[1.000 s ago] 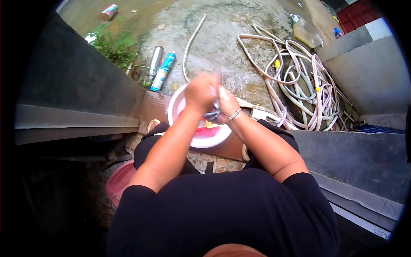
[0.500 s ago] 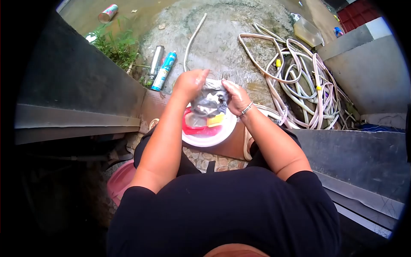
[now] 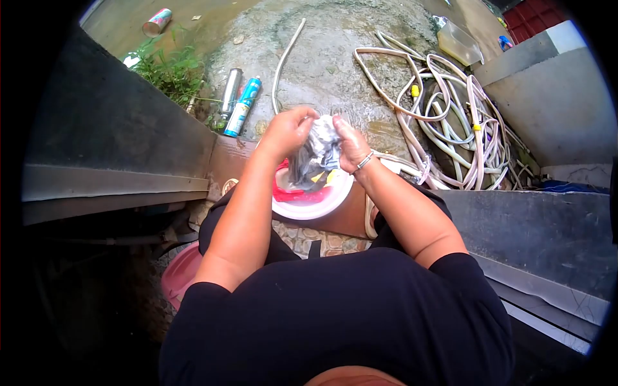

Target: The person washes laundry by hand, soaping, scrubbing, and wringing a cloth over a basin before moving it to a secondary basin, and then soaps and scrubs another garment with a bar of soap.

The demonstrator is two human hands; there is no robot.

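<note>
A wet grey-and-white cloth (image 3: 317,149) hangs bunched between my two hands, over a white basin (image 3: 308,211). My left hand (image 3: 288,132) has its fingers closed on the cloth's upper left side. On the right side, my right hand (image 3: 351,143) grips the cloth between thumb and fingers, a bracelet round its wrist. Inside the basin, partly behind the cloth, lie a red item (image 3: 286,193) and something yellow (image 3: 331,177).
Beyond the basin lie a blue can (image 3: 243,106) and a silver can (image 3: 230,93). A tangled hose (image 3: 473,122) covers the ground at the right, near a clear tub (image 3: 459,44). A pink basin (image 3: 180,273) stands at lower left; dark walls flank both sides.
From pressed together around the cloth, my hands have moved apart, spreading it between them. Since the middle frame the cloth has been lifted and bunched, now hanging longer over the basin.
</note>
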